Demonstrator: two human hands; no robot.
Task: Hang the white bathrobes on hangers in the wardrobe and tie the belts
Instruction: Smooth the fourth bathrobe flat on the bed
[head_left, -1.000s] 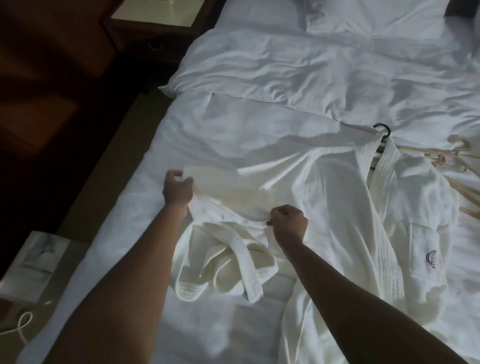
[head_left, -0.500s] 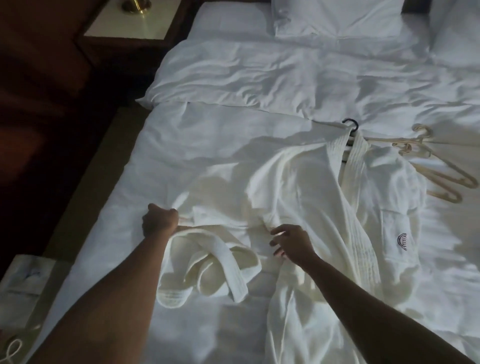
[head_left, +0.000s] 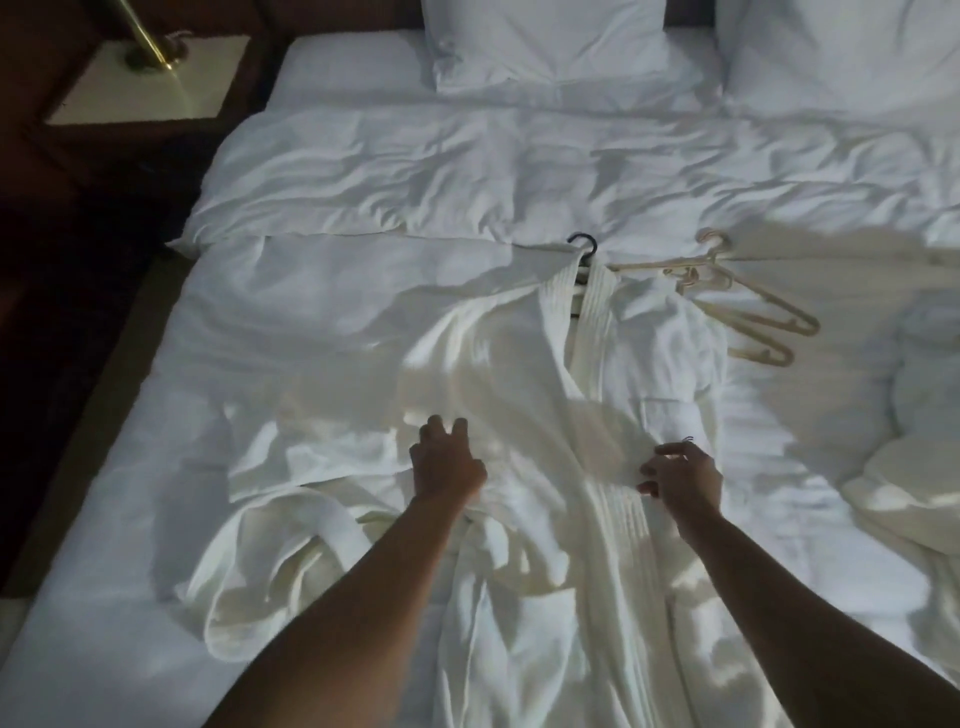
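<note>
Item: white bathrobe (head_left: 613, 415), laid front-up on the bed (head_left: 322, 322), collar toward the pillows, with a dark hanger (head_left: 582, 244) inside it, its hook showing above the collar. Belt (head_left: 332, 525): lying loose and looped on the sheet at the robe's left side, untied. Left hand (head_left: 444, 465): resting on the robe's left front panel near the waist, fingers (head_left: 441, 426) relaxed and slightly spread, gripping nothing. Right hand (head_left: 680, 475): over the ribbed front edge on the right, fingers loosely curved and apart, touching or just above the cloth; which of the two cannot be told. Step in hand, by judgement: smoothing and closing the robe's fronts across each other before the belt goes on; hanging in the wardrobe not yet begun, and no wardrobe is in view. Next move calls for: gathering the loose belt, drawing it round the waist and knotting it without pulling the fronts apart. Spare cream hangers (head_left: 748, 306): a small stack on the bed just right of the collar, unused. Containers: none in view. Also present: a bedside stand (head_left: 150, 88) at upper left bearing a brass lamp base (head_left: 156, 52); two pillows (head_left: 550, 47) at the head; more crumpled white cloth (head_left: 914, 467) at the right edge, possibly another robe.
</note>
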